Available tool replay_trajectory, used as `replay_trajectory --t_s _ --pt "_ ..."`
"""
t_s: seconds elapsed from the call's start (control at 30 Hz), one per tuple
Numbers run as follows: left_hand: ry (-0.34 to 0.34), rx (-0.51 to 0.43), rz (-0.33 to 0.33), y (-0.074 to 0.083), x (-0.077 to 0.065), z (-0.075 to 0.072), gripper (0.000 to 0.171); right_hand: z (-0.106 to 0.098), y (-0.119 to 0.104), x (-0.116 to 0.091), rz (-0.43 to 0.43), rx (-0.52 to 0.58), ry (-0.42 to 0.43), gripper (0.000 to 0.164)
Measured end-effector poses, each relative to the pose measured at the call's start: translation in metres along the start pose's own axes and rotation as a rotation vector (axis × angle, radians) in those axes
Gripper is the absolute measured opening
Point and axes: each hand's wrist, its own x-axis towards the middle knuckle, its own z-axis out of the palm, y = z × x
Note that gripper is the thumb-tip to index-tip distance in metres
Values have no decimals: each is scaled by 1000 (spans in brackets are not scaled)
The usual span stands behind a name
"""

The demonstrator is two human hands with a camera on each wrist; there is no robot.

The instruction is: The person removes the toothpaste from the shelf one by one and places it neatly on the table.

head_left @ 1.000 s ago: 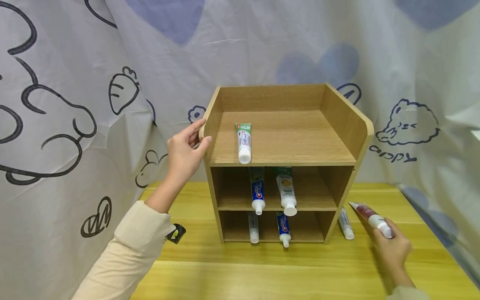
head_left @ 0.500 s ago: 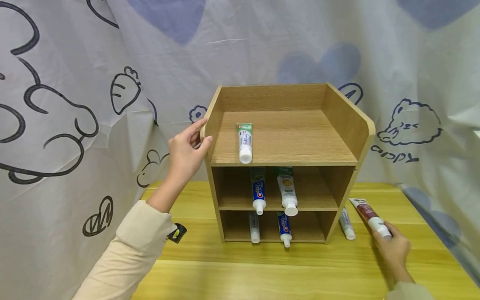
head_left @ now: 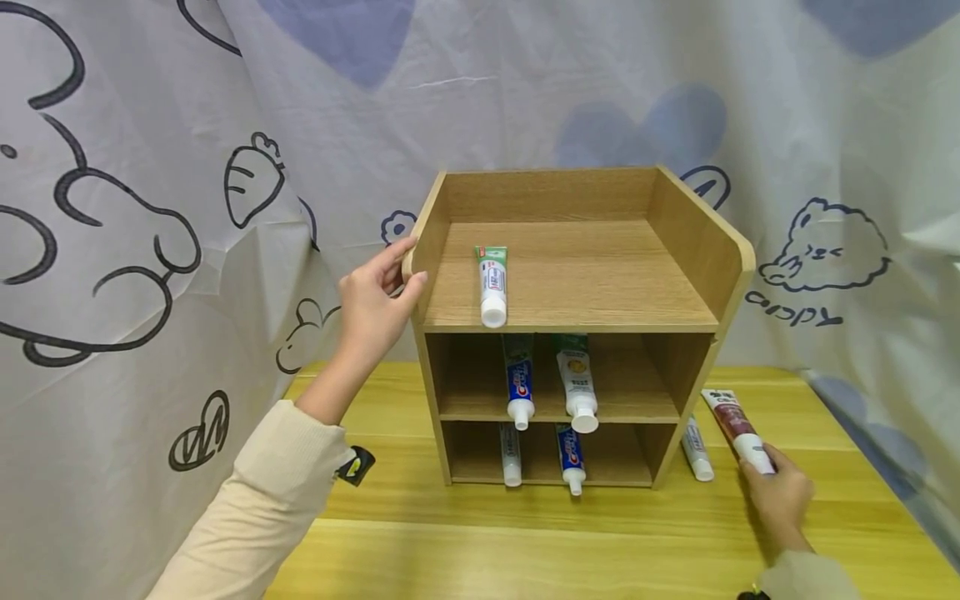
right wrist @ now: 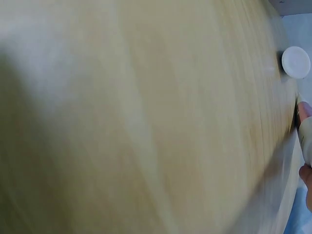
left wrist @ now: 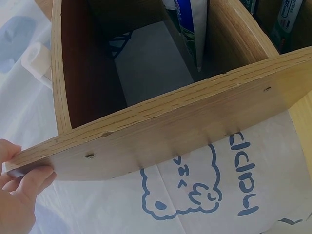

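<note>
My left hand (head_left: 375,304) holds the front edge of the wooden shelf's (head_left: 585,283) left side panel; in the left wrist view, thumb and fingers (left wrist: 36,178) lie on either side of that edge. At the right, my right hand (head_left: 782,497) grips a dark red and white toothpaste tube (head_left: 733,421) by its white cap end, low over the table. Whether the tube touches the table cannot be told. A smaller grey-white tube (head_left: 697,450) lies between it and the shelf. The right wrist view shows only fingertips around the white cap (right wrist: 306,139) at its edge.
On the top shelf lies a green and white tube (head_left: 492,287). The middle level holds a blue tube (head_left: 519,379) and a white one (head_left: 577,383); below are a grey tube (head_left: 511,454) and another blue one (head_left: 570,450). Caps jut past the shelf fronts. A printed curtain (head_left: 525,83) hangs behind.
The dark red tube has swung so that its flat end points more directly away from me, and my right hand has shifted slightly left. My left hand stays on the side panel.
</note>
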Motion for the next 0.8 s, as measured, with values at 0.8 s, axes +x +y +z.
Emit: replay_trajectory --t_s 0.8 --pt "4 5 6 1 -1 -1 42 -9 -13 -3 -76 76 158 38"
